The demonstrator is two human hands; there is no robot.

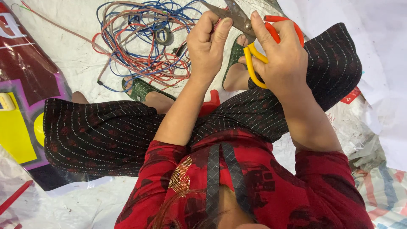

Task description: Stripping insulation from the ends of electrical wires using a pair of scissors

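Biggest in my view is the white plastic sheet (85, 59) covering the ground, with a dark red and yellow printed banner (25, 97) lying along its left side. I see no box, bin or tray anywhere on it; everything lies loose on the sheet.

Next comes the person I am watching, seated low in a red patterned top and a dark dotted skirt (106, 135) spread over both knees. Two feet show in two green sandals, one (140, 89) by the left knee and one (235, 53) under the hands.

Ahead of the knees sits one tangled heap of wires (144, 38), blue, red and pale brown strands looped together; I cannot count the strands. One roll of tape (163, 36) lies on top of the heap.

Then one pair of scissors (250, 38), with an orange handle loop and a yellow one, grey blades pointing up and left. My right hand (282, 55) is wrapped around the handles, fingers through the loops, forefinger laid along the blade. The blades look slightly parted.

My left hand (207, 44) is curled closed, thumb and fingertips pinching a thin red wire end (217, 25) right at the blades, touching or just beside them; I cannot tell which.

Smallest, one red stick (15, 197) lies at the lower left, well apart from both hands.
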